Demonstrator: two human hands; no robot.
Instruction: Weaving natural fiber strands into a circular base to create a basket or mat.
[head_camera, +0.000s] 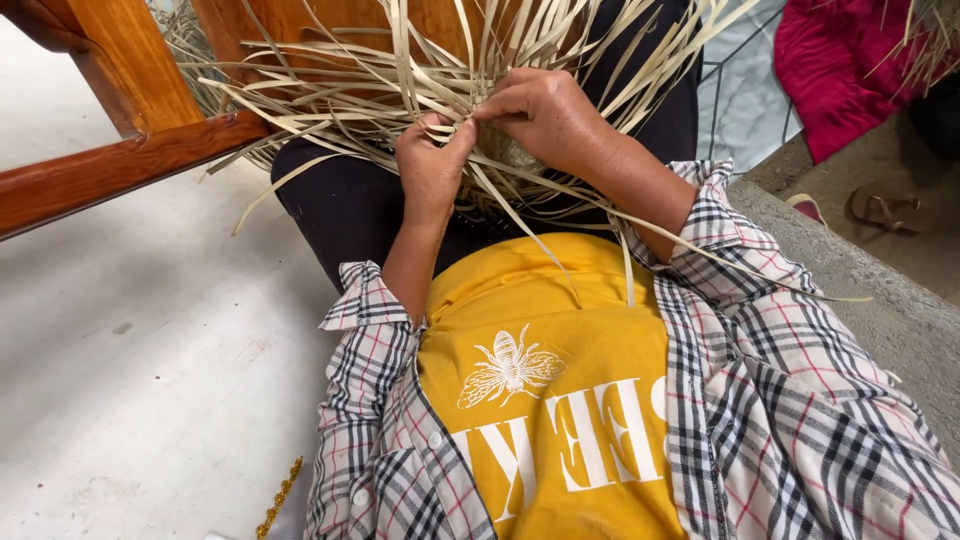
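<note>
Head view. Risk noted: the loose ends of the pale, flat dried-leaf strips of the half-woven mat (400, 90) fan out unsecured; judged liable to slip from the pinch or crease and split if pulled sharply, loosening the weave. The left hand (432, 165) is pinched shut on one strip; the right hand (545, 115), at two o'clock from it and touching it, is closed on the same crossing. The weave rests on the lap, extending toward twelve o'clock, against the orange-brown wooden frame (130, 150) at ten o'clock.
</note>
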